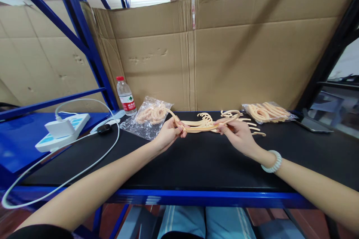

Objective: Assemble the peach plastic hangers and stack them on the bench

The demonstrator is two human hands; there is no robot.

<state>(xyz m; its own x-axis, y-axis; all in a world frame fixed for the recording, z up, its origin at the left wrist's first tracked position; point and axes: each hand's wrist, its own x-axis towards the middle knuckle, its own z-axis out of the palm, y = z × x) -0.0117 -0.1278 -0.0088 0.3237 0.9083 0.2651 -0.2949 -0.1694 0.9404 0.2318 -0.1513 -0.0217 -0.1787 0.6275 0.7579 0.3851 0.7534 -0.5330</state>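
Note:
A long, bendy beige strip is stretched level between my two hands above the black tabletop; its exact kind is not clear. My left hand is closed on one side of it, thumb and fingers pinching, with one end curving up behind. My right hand pinches the other side, where the strip loops back above the fingers. Just behind lie more loose beige strips, some with curled ends. They are partly hidden by my hands and the held strip.
An open clear plastic bag with curled beige pieces lies at left, beside a water bottle. A packed bag of strips and a dark flat device are at right. White cable loops from a power strip. Cardboard stands behind.

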